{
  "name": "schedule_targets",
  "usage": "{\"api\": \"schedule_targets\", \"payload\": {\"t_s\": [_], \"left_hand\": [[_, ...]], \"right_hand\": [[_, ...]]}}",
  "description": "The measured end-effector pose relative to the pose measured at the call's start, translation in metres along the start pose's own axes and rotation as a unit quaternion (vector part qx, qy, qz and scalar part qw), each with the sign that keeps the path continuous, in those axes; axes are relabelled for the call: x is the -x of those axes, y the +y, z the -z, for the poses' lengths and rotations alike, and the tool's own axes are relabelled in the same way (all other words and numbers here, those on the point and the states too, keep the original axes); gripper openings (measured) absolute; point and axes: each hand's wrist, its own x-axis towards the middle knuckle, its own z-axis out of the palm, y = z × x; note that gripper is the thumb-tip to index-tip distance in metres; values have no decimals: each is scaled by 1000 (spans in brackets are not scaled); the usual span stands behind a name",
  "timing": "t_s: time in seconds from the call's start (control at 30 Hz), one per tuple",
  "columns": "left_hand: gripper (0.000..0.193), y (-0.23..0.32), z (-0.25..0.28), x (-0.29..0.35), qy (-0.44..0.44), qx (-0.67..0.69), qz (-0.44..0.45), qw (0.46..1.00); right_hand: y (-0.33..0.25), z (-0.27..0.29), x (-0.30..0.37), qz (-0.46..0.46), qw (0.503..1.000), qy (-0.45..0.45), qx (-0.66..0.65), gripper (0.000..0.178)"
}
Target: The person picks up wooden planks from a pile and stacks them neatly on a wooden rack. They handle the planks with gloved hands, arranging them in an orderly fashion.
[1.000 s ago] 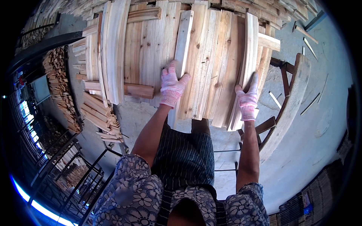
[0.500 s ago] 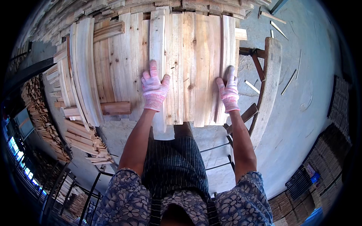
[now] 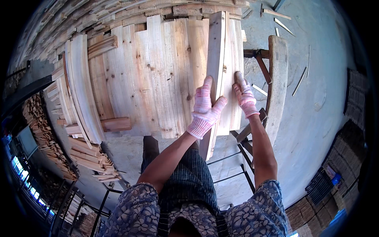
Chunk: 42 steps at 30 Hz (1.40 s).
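Long pale wooden boards point(image 3: 158, 75) lie side by side in front of me on a raised support. My left hand point(image 3: 206, 107), in a pink and white knit glove, is closed on a long wooden plank point(image 3: 216, 51) that stands tilted above the others. Its near end sticks out past the row toward my body. The thumb lies over the plank's right side and the fingers along its left. My right hand point(image 3: 245, 95), gloved alike, grips the outer edge of the rightmost board point(image 3: 235, 51); some of its fingertips are hidden there.
Rough stacked planks point(image 3: 130, 19) line the far side. Loose boards point(image 3: 79, 83) and short offcuts point(image 3: 116, 125) lie at the left. A thick wooden beam point(image 3: 277, 79) on a dark frame stands right of the boards. Thin wood strips point(image 3: 300, 81) are scattered on the grey floor.
My left hand has moved right with the plank, which is now tilted and near my right hand. The row of boards appears shifted left in view.
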Motion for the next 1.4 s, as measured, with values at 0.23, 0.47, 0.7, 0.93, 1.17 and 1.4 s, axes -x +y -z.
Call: {"api": "schedule_targets", "payload": {"t_s": [0.23,0.47,0.7,0.93,1.17,1.4], "left_hand": [[79,12,-68,-58,7,13,99,995],[75,-7,135,13,33,-85,78,993],[71,-48,397,-6,205,-491,35,846],[77,-125,442,-32,213,-480,100,845],[72,-61,367,-13,163,-339,16,926],[89,-94,312,-63,118,-593,232,762]], "right_hand": [[-66,20,-45,-104,974,38,-198,63],[-57,-34,-35,-25,964,143,223,68],[-56,-26,-34,0,965,137,222,65],[-71,-12,-42,-12,979,69,194,63],[-62,-10,-30,-36,979,85,182,63],[-58,-22,-32,7,977,114,177,61]]}}
